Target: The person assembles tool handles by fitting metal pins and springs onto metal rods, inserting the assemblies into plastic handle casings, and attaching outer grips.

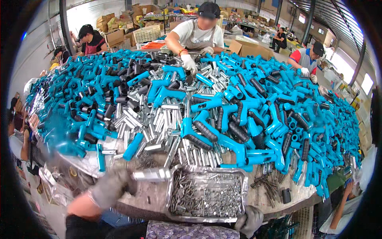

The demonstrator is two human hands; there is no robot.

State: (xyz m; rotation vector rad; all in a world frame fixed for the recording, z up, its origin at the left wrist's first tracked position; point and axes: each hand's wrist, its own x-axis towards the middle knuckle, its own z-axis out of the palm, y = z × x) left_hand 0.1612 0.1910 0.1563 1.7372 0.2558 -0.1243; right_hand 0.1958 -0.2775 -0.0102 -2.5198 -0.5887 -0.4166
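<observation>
Gray-gloved, you sit at a cluttered counter (139, 201), L hand (113, 187) blurred, its grip clamped round a smooth silvery metal tube (153, 175), just L of a shiny, shallow metal tray (209, 169) w/ small pins & bits; R hand (250, 221) is at tray's lower R corner, can't tell if its grip is closed. Dark coil springs (268, 185) lie R; glossy blue pistol-shaped parts (234, 149), some w/ ribbed black sleeves (205, 130), heap btwn you & a co-worker (201, 30) opp

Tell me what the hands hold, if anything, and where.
Left hand: a silvery metal tube, by its left end. Right hand: at the near right corner of the tray; grip unclear.
</observation>
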